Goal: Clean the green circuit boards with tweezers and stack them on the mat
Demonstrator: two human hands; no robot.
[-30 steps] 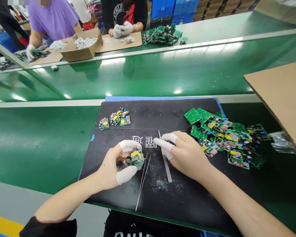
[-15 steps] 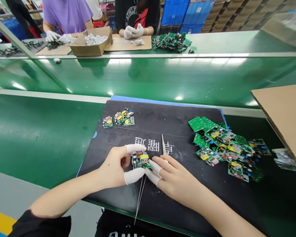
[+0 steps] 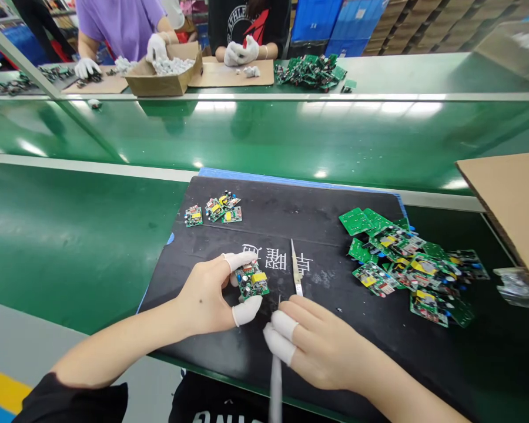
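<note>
My left hand, with white finger cots on thumb and finger, grips a small green circuit board by its edges. Its components, one of them a yellow block, face up. Just to the right, my right hand closes its cot-covered fingers around metal tweezers. The rear of the tweezers is smeared by motion and points down toward my body, while a thin tip shows above the fingers, apart from the board. Beyond my right hand, a slim pointed tool lies on the black mat.
Several small boards lie at the mat's far left. A heap of green boards covers its right side, beside a cardboard box. Across the green bench, two people in white gloves sit behind a carton and a board pile.
My right hand has drawn down and away from the board, swinging the tweezers broadside. The left hand keeps the board nearly in place. Opposite, a person's gloved hand has moved to the carton.
</note>
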